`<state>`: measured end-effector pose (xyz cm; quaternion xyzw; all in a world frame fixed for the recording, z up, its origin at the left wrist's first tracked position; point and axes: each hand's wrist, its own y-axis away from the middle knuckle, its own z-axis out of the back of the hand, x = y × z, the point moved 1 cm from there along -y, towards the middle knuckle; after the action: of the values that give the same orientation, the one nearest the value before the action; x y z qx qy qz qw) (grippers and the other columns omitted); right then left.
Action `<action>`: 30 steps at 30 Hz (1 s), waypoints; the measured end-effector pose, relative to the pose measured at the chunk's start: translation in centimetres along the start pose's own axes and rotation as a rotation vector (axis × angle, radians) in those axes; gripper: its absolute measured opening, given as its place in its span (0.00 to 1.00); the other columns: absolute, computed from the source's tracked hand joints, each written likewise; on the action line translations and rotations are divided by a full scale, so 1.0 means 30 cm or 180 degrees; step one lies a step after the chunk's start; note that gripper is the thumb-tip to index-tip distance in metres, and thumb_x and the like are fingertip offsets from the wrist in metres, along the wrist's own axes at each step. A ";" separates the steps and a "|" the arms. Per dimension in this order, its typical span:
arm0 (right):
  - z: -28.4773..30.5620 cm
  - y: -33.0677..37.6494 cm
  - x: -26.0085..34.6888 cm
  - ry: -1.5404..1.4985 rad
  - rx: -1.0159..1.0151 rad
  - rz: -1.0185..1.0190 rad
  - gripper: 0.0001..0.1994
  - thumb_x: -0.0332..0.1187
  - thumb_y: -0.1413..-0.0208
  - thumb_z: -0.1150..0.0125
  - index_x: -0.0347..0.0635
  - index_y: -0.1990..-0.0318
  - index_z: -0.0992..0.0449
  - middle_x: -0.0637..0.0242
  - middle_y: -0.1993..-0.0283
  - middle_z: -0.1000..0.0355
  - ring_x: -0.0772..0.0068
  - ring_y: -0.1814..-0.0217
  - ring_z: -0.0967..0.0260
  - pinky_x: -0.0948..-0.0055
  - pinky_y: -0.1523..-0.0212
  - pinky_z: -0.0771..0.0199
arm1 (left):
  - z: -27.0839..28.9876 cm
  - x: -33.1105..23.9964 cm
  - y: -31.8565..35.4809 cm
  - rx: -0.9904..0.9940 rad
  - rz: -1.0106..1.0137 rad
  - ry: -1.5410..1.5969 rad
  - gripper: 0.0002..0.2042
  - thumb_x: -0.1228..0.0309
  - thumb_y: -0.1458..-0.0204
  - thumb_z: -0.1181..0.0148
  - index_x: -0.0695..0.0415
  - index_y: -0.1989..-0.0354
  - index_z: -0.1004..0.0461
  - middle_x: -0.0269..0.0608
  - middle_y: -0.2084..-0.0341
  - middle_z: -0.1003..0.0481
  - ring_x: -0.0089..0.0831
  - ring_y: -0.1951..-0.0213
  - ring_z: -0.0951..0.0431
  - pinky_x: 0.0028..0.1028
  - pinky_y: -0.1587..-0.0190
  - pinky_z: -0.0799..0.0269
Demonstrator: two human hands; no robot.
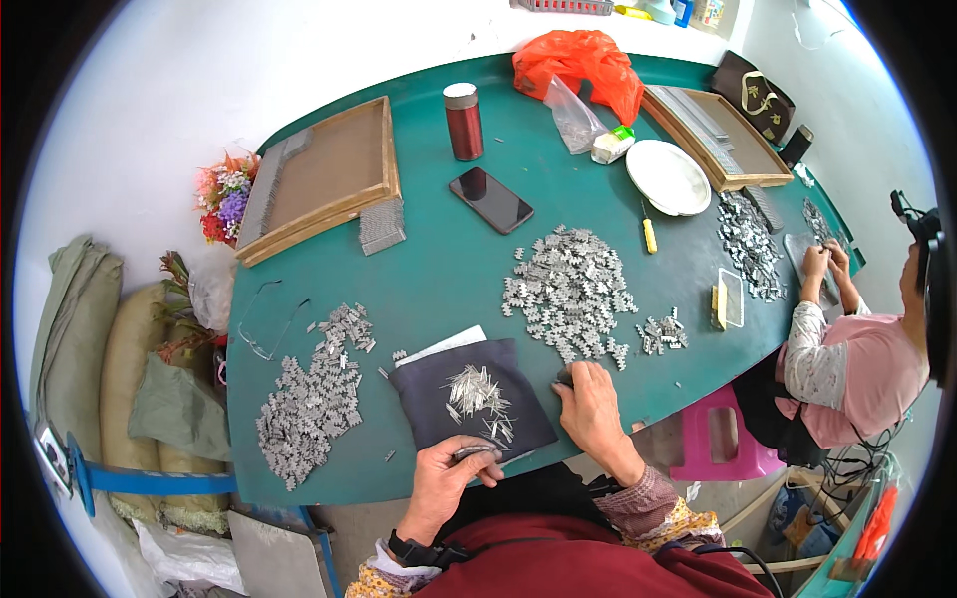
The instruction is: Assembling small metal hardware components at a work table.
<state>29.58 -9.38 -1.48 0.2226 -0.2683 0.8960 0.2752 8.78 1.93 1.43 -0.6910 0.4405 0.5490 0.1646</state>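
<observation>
My left hand (446,485) is closed at the near edge of a dark cloth (424,399), its thumb and fingers pinching a small dark grey piece (475,451). On the cloth lies a loose heap of thin silvery metal pins (478,394). To the right of the cloth, my right hand (595,414) rests on the table with its fingers drawn together. A dark bit shows by its fingertips, too small to name. Just beyond that hand spreads a large pile of small grey toothed metal pieces (568,289). Another such pile (311,404) lies left of the cloth.
The green table (419,269) carries a phone (490,199), a red flask (464,125), a yellow-handled screwdriver (649,231), a white plate (668,177), eyeglasses (261,334) and wooden trays (324,179). At the right, a person (857,359) handles metal pieces beside a pink stool (723,439).
</observation>
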 end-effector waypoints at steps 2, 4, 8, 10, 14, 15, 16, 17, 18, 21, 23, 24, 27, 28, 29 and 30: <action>-0.007 0.008 0.005 -0.0308 0.0001 0.0088 0.10 0.24 0.49 0.36 0.36 0.62 0.31 0.54 0.66 0.31 0.51 0.60 0.33 0.56 0.57 0.35 | 0.005 0.002 -0.005 0.0016 0.0012 -0.0155 0.04 0.81 0.43 0.40 0.70 0.62 0.22 0.49 0.72 0.20 0.34 0.72 0.18 0.27 0.71 0.21; 0.015 0.023 0.031 -0.1114 0.0083 -0.0049 0.11 0.19 0.50 0.38 0.36 0.61 0.31 0.53 0.66 0.31 0.48 0.61 0.32 0.56 0.60 0.32 | -0.013 0.001 -0.016 -0.0049 -0.0011 -0.0135 0.04 0.81 0.44 0.40 0.69 0.62 0.22 0.48 0.72 0.20 0.33 0.73 0.18 0.26 0.71 0.21; 0.065 0.044 0.150 -0.1632 0.0314 0.0546 0.12 0.16 0.51 0.39 0.36 0.59 0.30 0.54 0.65 0.32 0.50 0.65 0.31 0.61 0.65 0.31 | -0.043 0.001 -0.038 -0.0153 0.0008 -0.0064 0.05 0.81 0.43 0.40 0.68 0.61 0.22 0.44 0.73 0.21 0.29 0.73 0.19 0.25 0.72 0.22; 0.058 0.063 0.192 -0.1621 0.0449 0.0602 0.12 0.16 0.50 0.40 0.36 0.59 0.31 0.54 0.63 0.32 0.48 0.60 0.33 0.57 0.60 0.31 | -0.065 -0.003 -0.043 -0.0175 -0.0040 0.0048 0.05 0.81 0.43 0.40 0.68 0.60 0.22 0.41 0.74 0.21 0.25 0.73 0.20 0.23 0.72 0.23; 0.029 0.081 0.193 -0.1644 0.0499 0.0644 0.13 0.16 0.50 0.41 0.35 0.57 0.32 0.53 0.62 0.32 0.48 0.59 0.34 0.57 0.58 0.31 | -0.070 0.006 -0.048 -0.0137 -0.0086 -0.0061 0.04 0.82 0.43 0.40 0.68 0.61 0.22 0.43 0.73 0.21 0.30 0.73 0.19 0.25 0.73 0.23; 0.027 0.083 0.193 -0.1651 0.0499 0.0639 0.13 0.16 0.50 0.41 0.35 0.57 0.32 0.53 0.62 0.32 0.48 0.59 0.34 0.57 0.58 0.31 | -0.071 0.007 -0.048 -0.0131 -0.0103 -0.0120 0.05 0.82 0.43 0.41 0.68 0.60 0.22 0.43 0.73 0.21 0.29 0.73 0.19 0.25 0.72 0.23; 0.023 0.085 0.194 -0.1684 0.0376 0.0663 0.14 0.15 0.52 0.40 0.35 0.58 0.31 0.54 0.63 0.31 0.49 0.61 0.33 0.59 0.61 0.31 | -0.070 0.008 -0.047 -0.0130 -0.0119 -0.0181 0.05 0.82 0.43 0.41 0.68 0.60 0.22 0.42 0.72 0.21 0.29 0.72 0.19 0.25 0.72 0.22; 0.020 0.087 0.195 -0.1715 0.0251 0.0685 0.14 0.14 0.53 0.40 0.34 0.59 0.31 0.56 0.64 0.31 0.51 0.63 0.32 0.61 0.64 0.30 | -0.070 0.011 -0.047 -0.0136 -0.0112 -0.0189 0.05 0.82 0.43 0.41 0.68 0.60 0.22 0.42 0.72 0.21 0.29 0.72 0.19 0.25 0.72 0.22; 0.016 0.089 0.196 -0.1723 0.0250 0.0678 0.14 0.14 0.53 0.40 0.34 0.59 0.31 0.56 0.64 0.31 0.51 0.63 0.32 0.61 0.64 0.30 | -0.071 0.016 -0.046 -0.0139 -0.0164 -0.0223 0.05 0.83 0.42 0.42 0.68 0.60 0.22 0.43 0.72 0.21 0.29 0.72 0.19 0.25 0.72 0.22; 0.012 0.102 0.191 -0.1762 0.0061 0.0571 0.13 0.14 0.54 0.40 0.35 0.61 0.30 0.56 0.66 0.30 0.52 0.65 0.31 0.62 0.65 0.30 | -0.080 0.024 -0.050 -0.0100 -0.0224 -0.0193 0.05 0.84 0.42 0.43 0.69 0.60 0.22 0.43 0.71 0.21 0.29 0.71 0.18 0.26 0.71 0.20; 0.008 0.112 0.184 -0.1794 -0.0022 0.0470 0.11 0.15 0.51 0.41 0.36 0.60 0.30 0.56 0.66 0.30 0.49 0.64 0.32 0.58 0.63 0.30 | -0.090 0.025 -0.058 -0.0028 -0.0235 -0.0124 0.05 0.84 0.42 0.44 0.69 0.60 0.22 0.43 0.71 0.21 0.30 0.70 0.18 0.26 0.70 0.20; 0.006 0.117 0.188 -0.1793 -0.0048 0.0476 0.12 0.15 0.51 0.41 0.36 0.60 0.30 0.55 0.66 0.30 0.49 0.64 0.32 0.58 0.63 0.30 | -0.092 0.022 -0.053 -0.0088 -0.0188 -0.0143 0.05 0.83 0.42 0.43 0.69 0.60 0.23 0.43 0.70 0.21 0.29 0.70 0.18 0.26 0.70 0.19; -0.002 0.132 0.176 -0.1886 0.0016 0.0425 0.12 0.16 0.50 0.41 0.36 0.57 0.29 0.54 0.65 0.29 0.48 0.63 0.31 0.58 0.62 0.29 | -0.098 0.025 -0.060 -0.0044 -0.0106 -0.0292 0.04 0.81 0.41 0.43 0.70 0.60 0.25 0.45 0.70 0.21 0.29 0.69 0.18 0.27 0.68 0.18; -0.004 0.133 0.168 -0.1902 0.0063 0.0475 0.13 0.16 0.50 0.41 0.36 0.57 0.29 0.54 0.65 0.29 0.48 0.62 0.31 0.58 0.62 0.29 | -0.093 0.032 -0.060 -0.0058 -0.0073 -0.0311 0.04 0.81 0.40 0.44 0.69 0.60 0.26 0.46 0.70 0.21 0.29 0.69 0.18 0.27 0.68 0.18; -0.003 0.131 0.157 -0.1919 0.0111 0.0525 0.13 0.16 0.51 0.41 0.36 0.57 0.28 0.54 0.65 0.29 0.48 0.62 0.30 0.58 0.61 0.28 | -0.093 0.039 -0.062 -0.0073 -0.0040 -0.0332 0.03 0.81 0.39 0.45 0.69 0.60 0.28 0.46 0.69 0.21 0.29 0.69 0.18 0.27 0.69 0.18; 0.014 0.125 0.143 -0.1886 0.0095 0.0513 0.13 0.16 0.51 0.41 0.36 0.57 0.28 0.54 0.65 0.29 0.48 0.62 0.30 0.58 0.61 0.28 | -0.097 0.048 -0.070 -0.0061 -0.0043 -0.0358 0.03 0.80 0.38 0.47 0.68 0.60 0.31 0.48 0.69 0.22 0.32 0.69 0.17 0.29 0.69 0.18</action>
<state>24.17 -10.67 -0.16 0.4562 -0.3404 0.8148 0.1097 12.24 0.41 0.58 -0.6635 0.4206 0.5901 0.1862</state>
